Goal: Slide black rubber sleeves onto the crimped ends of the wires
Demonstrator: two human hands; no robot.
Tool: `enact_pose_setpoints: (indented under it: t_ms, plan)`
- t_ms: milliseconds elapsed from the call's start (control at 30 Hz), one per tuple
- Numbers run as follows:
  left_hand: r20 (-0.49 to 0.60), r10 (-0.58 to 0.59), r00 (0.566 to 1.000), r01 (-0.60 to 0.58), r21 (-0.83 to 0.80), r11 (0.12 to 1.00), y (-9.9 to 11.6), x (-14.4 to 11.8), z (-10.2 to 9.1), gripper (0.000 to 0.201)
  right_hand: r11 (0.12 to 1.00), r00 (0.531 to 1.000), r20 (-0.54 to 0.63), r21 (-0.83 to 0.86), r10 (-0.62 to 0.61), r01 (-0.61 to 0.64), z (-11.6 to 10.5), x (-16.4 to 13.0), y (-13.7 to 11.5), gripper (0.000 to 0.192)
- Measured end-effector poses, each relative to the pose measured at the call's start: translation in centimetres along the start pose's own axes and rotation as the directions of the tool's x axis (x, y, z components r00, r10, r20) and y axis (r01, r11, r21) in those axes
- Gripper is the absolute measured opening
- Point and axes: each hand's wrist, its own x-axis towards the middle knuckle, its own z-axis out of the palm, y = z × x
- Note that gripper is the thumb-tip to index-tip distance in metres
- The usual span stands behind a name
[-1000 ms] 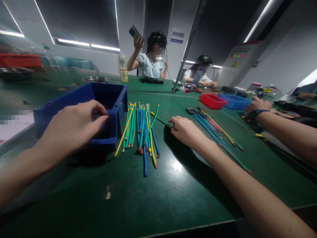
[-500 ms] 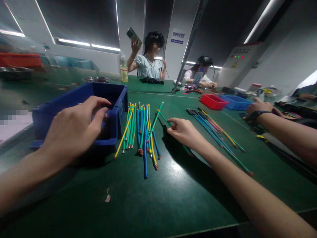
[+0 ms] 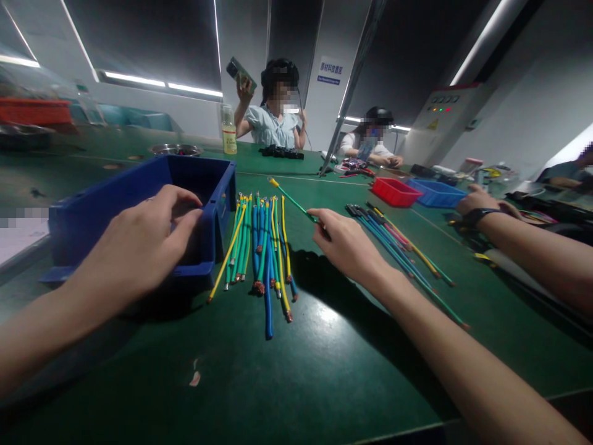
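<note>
Wire: a green wire [image 3: 293, 200] with a yellow tip was pinched in the right hand [image 3: 345, 242], its free end raised off the desk and pointing far-left.
Right grip: fingers pressed together on the near end of the green wire; the hand hovered just right of the wire bundle.
Left grip: the left hand [image 3: 139, 244] rested over the near right corner of the blue bin [image 3: 115, 201], fingers [image 3: 185, 216] curled loosely on its rim, holding nothing that could be seen.
Bundle: a row of blue, green and yellow wires [image 3: 259, 244] lay on the green desk [image 3: 296, 371] between the bin and the right hand, ends pointing near and far.
Second bundle: more wires [image 3: 398, 244] lay fanned to the right of the right hand, well apart from the first row.
Neighbour: another person's arm with a dark wristband [image 3: 477, 216] lay at the right edge of the desk.
Far side: a red tray [image 3: 395, 191] and a blue tray [image 3: 435, 193] stood side by side; a bottle [image 3: 228, 131] stood far left of centre, near two seated people.
</note>
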Motion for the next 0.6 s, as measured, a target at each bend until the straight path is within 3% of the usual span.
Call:
enact_pose_setpoints:
  t_ms: [133,233,300,367,433,533,600]
  plan:
    - [-0.112,0.080,0.991,-0.083,-0.022,0.996,0.5,-0.3,-0.2,0.026,0.993,1.000,0.017,0.117,-0.012,0.010,0.6,-0.2,0.2,0.032]
    - [-0.205,0.163,0.965,-0.173,-0.032,0.984,1.0,-0.8,-0.2,0.026,0.981,0.997,-0.055,0.188,0.052,-0.041,0.3,-0.3,-0.4,0.023]
    - [-0.221,0.212,0.952,-0.231,-0.063,0.971,1.2,-1.2,-0.3,0.026,0.978,0.990,-0.103,0.197,0.094,-0.072,-0.2,-0.3,-1.1,0.012]
    - [-0.217,0.266,0.939,-0.290,-0.087,0.953,1.3,-1.4,-0.3,0.024,0.981,0.985,-0.143,0.181,0.094,-0.068,-0.6,-0.4,-1.6,0.016]
    - [-0.216,0.338,0.916,-0.363,-0.089,0.927,1.4,-1.6,-0.4,0.020,0.985,0.980,-0.195,0.173,0.043,-0.009,-0.8,-0.4,-1.9,0.026]
    - [-0.243,0.411,0.879,-0.441,-0.081,0.894,1.7,-1.8,-0.5,0.021,0.967,0.960,-0.266,0.211,-0.083,0.142,-0.8,-0.3,-1.8,0.020]
    - [-0.251,0.412,0.876,-0.443,-0.078,0.893,1.9,-1.8,-0.5,0.024,0.946,0.944,-0.284,0.224,-0.166,0.234,-0.8,-0.3,-1.8,0.020]
